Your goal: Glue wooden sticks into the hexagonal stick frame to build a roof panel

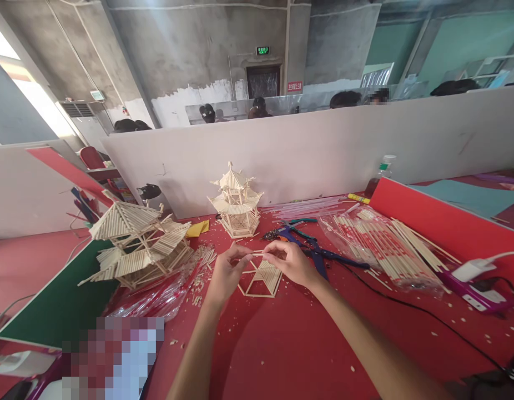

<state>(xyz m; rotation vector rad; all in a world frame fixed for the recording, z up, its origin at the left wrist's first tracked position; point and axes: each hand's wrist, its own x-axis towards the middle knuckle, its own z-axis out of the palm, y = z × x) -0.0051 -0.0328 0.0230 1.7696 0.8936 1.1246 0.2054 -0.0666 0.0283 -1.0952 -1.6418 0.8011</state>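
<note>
Left hand [226,272] and right hand [292,261] pinching one stick [257,254] between fingertips, just above half-filled roof panel [263,278]. Two pavilions [236,203] beyond already built; panel apparently far from finished.

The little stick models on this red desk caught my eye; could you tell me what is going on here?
A person holds a thin stick between the left hand and the right hand, just above a flat triangular stick panel on the red table. A small stick pavilion stands behind, a larger stick structure to the left, and pliers and bagged sticks to the right.
</note>
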